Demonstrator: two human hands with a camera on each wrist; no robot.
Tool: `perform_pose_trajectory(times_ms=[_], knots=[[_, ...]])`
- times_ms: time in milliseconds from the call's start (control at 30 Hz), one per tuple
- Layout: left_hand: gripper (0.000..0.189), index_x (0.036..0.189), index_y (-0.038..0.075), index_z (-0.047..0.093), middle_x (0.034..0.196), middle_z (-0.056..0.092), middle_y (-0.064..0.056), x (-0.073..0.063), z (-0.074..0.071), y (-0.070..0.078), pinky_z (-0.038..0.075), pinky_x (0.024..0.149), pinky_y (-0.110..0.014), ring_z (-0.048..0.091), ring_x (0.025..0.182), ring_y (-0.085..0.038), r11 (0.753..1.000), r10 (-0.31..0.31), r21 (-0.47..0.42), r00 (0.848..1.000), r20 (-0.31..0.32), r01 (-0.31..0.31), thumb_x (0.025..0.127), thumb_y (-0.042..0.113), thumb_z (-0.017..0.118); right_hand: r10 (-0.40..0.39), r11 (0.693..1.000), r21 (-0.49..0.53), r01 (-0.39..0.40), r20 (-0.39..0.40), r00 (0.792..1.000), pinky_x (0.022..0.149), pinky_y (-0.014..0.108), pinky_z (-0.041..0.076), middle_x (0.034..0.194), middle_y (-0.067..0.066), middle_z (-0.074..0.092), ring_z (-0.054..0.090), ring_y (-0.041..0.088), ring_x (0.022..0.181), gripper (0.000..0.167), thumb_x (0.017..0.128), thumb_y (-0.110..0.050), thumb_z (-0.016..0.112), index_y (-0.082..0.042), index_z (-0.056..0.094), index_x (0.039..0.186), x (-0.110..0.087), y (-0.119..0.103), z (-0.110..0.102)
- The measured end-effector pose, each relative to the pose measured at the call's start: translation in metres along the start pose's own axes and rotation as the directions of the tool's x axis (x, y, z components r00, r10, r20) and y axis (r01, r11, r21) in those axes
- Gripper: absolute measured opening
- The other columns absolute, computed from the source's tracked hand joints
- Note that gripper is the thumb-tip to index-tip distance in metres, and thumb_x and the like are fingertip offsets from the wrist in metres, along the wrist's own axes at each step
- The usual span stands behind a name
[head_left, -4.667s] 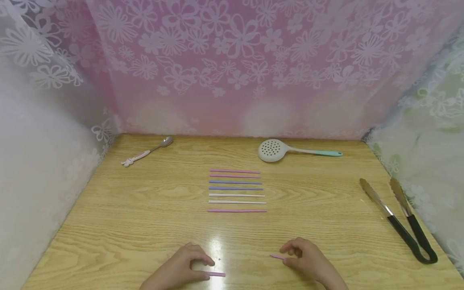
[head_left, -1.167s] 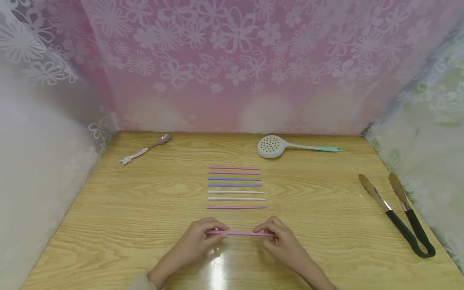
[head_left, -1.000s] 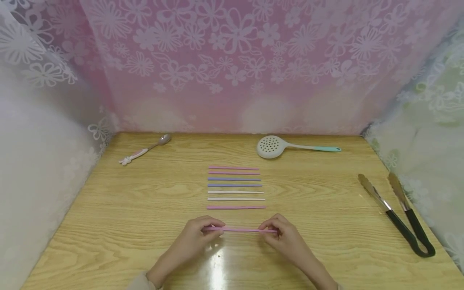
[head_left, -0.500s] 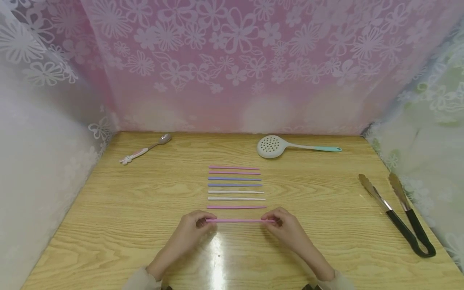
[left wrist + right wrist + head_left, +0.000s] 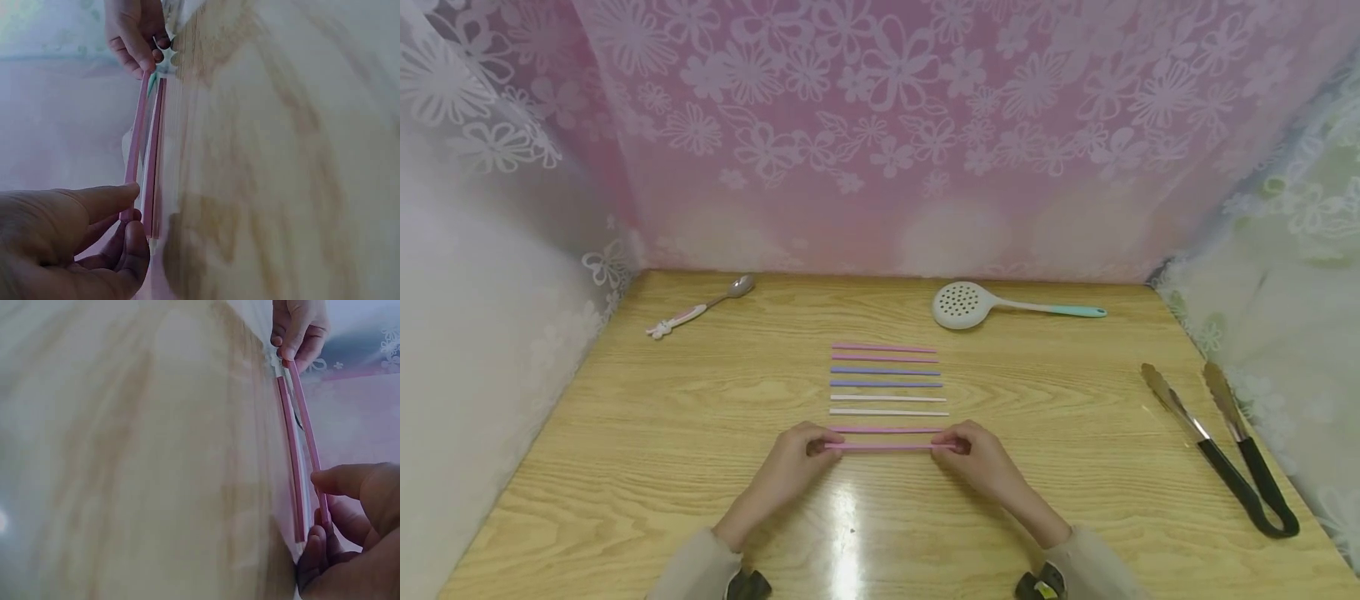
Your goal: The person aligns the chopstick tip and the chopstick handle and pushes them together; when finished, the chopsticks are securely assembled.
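A pink chopstick [image 5: 887,447] is pinched at its left end by my left hand [image 5: 792,458] and at its right end by my right hand [image 5: 983,460]. Both wrist views show this chopstick [image 5: 137,137] [image 5: 305,419] raised a little above the table. Just beyond it lies another pink chopstick [image 5: 887,430], parallel and apart in the head view. Farther back in the same row are two white chopsticks [image 5: 889,399], two blue ones [image 5: 886,372] and two more pink ones [image 5: 883,347].
On the wooden table [image 5: 647,433], a spoon with a rabbit handle [image 5: 700,308] lies at the back left. A white skimmer [image 5: 962,305] with a turquoise handle end is at the back right. Black-handled tongs [image 5: 1232,475] lie spread at the right edge. Floral curtains [image 5: 887,167] surround the table.
From near the front edge, the pink chopstick has moved away from me, close to the row, with both hands pinching its ends. The row, spoon, skimmer and tongs stay in place.
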State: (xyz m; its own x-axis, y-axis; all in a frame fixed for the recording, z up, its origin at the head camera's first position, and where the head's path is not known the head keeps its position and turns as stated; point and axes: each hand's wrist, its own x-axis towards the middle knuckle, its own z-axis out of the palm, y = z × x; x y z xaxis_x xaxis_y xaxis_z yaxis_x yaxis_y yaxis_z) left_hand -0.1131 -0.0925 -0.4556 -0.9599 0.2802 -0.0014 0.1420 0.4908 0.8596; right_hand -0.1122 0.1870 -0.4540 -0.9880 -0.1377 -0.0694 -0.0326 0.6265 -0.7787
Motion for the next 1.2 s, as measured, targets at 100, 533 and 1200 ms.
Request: perform_pose_trajectory(times_ms=[100,533,1200], knots=[[0.014,0.097,0.002,0.071,0.087,0.062,-0.005,0.002,0.001,-0.003,0.049,0.067,-0.019,0.055,0.076,-0.013,1.000,-0.007,-0.001,1.000,0.006,0.007,0.084,0.004,0.069,0.004,1.000,-0.011,-0.004,-0.011,1.000,0.065,0.021,0.042,0.085,0.001,0.058,0.047,0.012,0.075,0.006,0.084,-0.010,0.072,-0.008,0.073,0.089,0.002,0.001,0.002],[0.011,0.094,0.000,0.071,0.085,0.060,-0.003,0.006,0.008,-0.006,0.048,0.065,-0.019,0.052,0.075,-0.013,0.997,0.014,0.072,1.000,-0.022,-0.012,0.084,-0.002,0.067,-0.023,0.998,-0.059,0.021,-0.040,0.999,0.058,0.022,0.033,0.076,0.000,0.049,0.039,0.012,0.067,0.006,0.082,-0.004,0.072,-0.007,0.073,0.087,0.007,0.006,0.007],[0.010,0.094,0.000,0.071,0.089,0.060,-0.005,0.006,0.010,-0.008,0.048,0.066,-0.020,0.053,0.077,-0.012,0.995,0.011,0.103,1.000,-0.023,-0.008,0.085,-0.002,0.067,-0.027,0.998,-0.060,0.025,-0.023,0.999,0.057,0.022,0.035,0.077,-0.001,0.052,0.040,0.011,0.065,0.006,0.082,-0.003,0.071,-0.007,0.072,0.087,0.005,0.004,0.006]])
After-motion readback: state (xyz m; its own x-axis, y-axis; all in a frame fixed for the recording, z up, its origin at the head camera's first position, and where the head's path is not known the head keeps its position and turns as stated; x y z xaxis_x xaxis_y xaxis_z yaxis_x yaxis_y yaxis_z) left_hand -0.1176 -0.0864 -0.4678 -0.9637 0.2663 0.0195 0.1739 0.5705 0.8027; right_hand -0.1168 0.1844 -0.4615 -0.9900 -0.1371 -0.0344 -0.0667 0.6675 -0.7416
